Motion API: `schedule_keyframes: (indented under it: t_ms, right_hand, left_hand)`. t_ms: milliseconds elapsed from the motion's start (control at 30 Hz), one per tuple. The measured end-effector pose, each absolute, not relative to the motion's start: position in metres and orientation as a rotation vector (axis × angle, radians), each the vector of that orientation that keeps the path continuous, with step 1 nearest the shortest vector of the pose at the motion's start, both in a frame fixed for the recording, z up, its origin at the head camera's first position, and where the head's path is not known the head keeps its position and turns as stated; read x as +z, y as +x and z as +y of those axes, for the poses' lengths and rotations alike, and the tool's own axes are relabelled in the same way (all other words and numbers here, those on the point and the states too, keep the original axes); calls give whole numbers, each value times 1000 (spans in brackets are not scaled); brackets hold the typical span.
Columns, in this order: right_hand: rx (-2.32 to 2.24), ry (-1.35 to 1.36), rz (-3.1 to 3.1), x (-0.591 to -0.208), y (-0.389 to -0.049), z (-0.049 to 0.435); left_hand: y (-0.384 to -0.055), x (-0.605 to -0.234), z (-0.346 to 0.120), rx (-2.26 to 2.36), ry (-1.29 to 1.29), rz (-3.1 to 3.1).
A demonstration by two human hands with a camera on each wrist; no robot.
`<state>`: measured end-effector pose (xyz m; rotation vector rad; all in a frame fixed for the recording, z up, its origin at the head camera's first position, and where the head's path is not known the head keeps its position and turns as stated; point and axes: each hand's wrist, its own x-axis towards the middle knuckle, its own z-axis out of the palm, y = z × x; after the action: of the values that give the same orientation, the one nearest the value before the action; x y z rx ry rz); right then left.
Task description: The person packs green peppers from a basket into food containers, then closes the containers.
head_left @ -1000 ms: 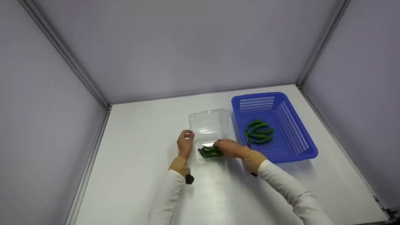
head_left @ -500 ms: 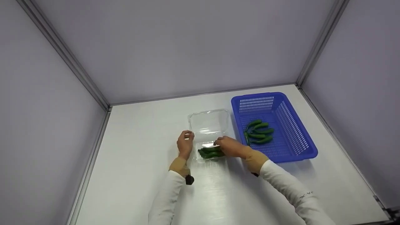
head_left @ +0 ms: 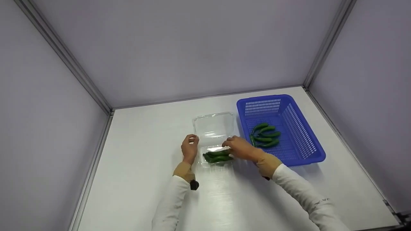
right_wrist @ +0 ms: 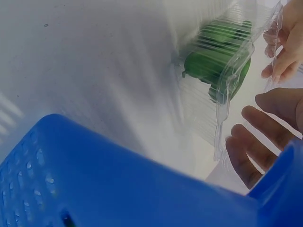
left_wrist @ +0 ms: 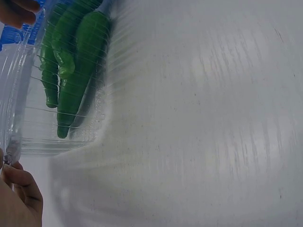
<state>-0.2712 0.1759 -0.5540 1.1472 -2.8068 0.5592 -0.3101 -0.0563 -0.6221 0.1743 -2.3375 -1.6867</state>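
Over white tabletop [head_left: 144, 144], the left hand [head_left: 189, 149] pinches a clear container [left_wrist: 40, 127] half-obscuring its peppers [left_wrist: 90, 42], right hand's [head_left: 241, 148] fingers [right_wrist: 254, 145] spread.

We see a container [head_left: 214, 114] of thin, clear plastic, glossy along its moulded rim and finely ribbed down its walls, with smooth green peppers [left_wrist: 78, 71] whose waxy-looking skins catch the light, and a basket [right_wrist: 128, 172] of opaque blue plastic, smooth on the solid side and pierced with slots elsewhere. Under them we find a smooth white tabletop [head_left: 144, 179] with a soft sheen and faint specks, while the wall panels [head_left: 205, 48] look matt and the sleeves [head_left: 300, 191] are soft, matt white cloth.
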Motion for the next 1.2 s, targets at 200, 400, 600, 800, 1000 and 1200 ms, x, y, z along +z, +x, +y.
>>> schedule_keyframes:
  t_ms: [200, 400, 600, 800, 1000, 1200]
  right_hand:
    - [478, 1047, -2772, -551, -269, 186]
    - [481, 994, -2712, -552, -269, 197]
    - [527, 954, -2719, -551, -268, 204]
    - [562, 912, -2691, -550, -269, 212]
    - [569, 858, -2660, -551, -269, 222]
    - [557, 808, -2665, -555, -269, 236]
  left_hand:
    - [-309, -620, -56, -1686, 196, -2350]
    - [-308, -618, -56, -1691, 185, -2350]
    - [-309, -621, -57, -1696, 168, -2331]
    - [-309, -624, -57, -1696, 157, -2328]
    - [-309, -622, -58, -1683, 157, -2343]
    - [-310, -624, -57, -1670, 162, -2342]
